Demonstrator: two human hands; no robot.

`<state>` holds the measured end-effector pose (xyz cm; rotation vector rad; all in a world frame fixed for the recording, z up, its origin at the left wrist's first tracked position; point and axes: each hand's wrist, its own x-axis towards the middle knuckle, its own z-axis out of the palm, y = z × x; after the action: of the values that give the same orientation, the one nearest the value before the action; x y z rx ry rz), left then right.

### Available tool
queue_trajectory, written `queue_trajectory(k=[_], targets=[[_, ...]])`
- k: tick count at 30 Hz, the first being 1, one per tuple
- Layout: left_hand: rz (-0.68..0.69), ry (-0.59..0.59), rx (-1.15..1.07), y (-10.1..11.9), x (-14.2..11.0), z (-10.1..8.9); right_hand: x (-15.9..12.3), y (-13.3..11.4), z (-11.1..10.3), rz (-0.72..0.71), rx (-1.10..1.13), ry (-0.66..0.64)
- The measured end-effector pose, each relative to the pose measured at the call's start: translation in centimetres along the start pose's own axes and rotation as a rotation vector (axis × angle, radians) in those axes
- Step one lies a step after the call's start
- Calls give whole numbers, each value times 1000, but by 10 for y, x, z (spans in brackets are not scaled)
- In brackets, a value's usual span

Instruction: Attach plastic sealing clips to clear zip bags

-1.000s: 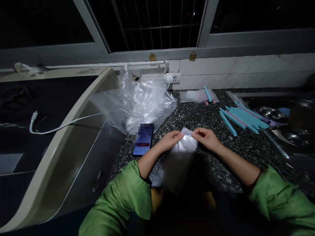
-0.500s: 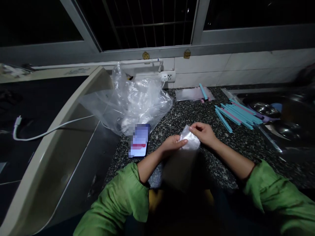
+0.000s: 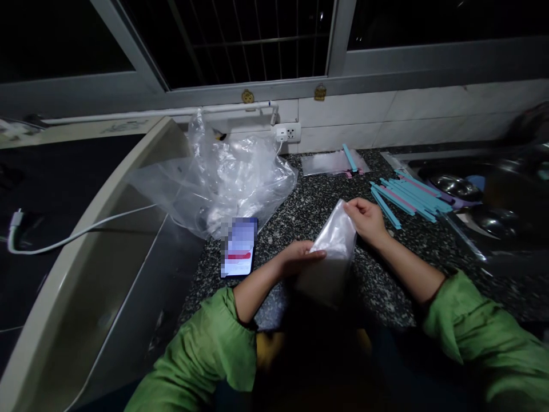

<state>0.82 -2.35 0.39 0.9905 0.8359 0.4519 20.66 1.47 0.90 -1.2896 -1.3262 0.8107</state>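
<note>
I hold a small clear plastic bag [image 3: 332, 252] over the speckled dark counter [image 3: 317, 200]. My left hand [image 3: 298, 257] pinches the bag's near left edge. Farther off, my right hand [image 3: 364, 220] grips the bag's upper right corner and lifts it, so the bag slants up to the right. Both sleeves are green. A pile of light blue strips [image 3: 405, 197], a few pink among them, lies to the right of my right hand.
A phone [image 3: 238, 247] with a lit screen lies left of my left hand. Behind it sits a big crumpled clear plastic bag [image 3: 223, 174]. Flat clear bags with a blue strip [image 3: 332, 162] lie near the wall socket [image 3: 286, 133]. Metal bowls [image 3: 465, 194] stand at right; a white cable [image 3: 77, 232] runs left.
My right hand has raised the bag's far corner and moved right, stretching the bag out. My left hand has slid down toward me along the bag's edge.
</note>
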Motion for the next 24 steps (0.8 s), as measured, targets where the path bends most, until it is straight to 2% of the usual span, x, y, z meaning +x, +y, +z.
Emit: queue_trajectory(k=[3,7,10,13,17,21,24], targets=[[-45,-13,114,3,-3,2,7,5,-7,22,26,58],[-74,-53,215,4,-8,3,12,9,-13,22,11,65],[-90,-92,211,2,-7,2,10,7,-11,15,17,40],[2,-77,145,-1,-1,2,2,2,-2,34,23,-43],[175,74,-27,-5,6,3,-16,-5,18,115,50,-205],[303,341,-123,-4,10,0,-31,-8,32,176,197,-286],[374,513,-175,0,12,-5,-39,-6,38,282,278,-488]])
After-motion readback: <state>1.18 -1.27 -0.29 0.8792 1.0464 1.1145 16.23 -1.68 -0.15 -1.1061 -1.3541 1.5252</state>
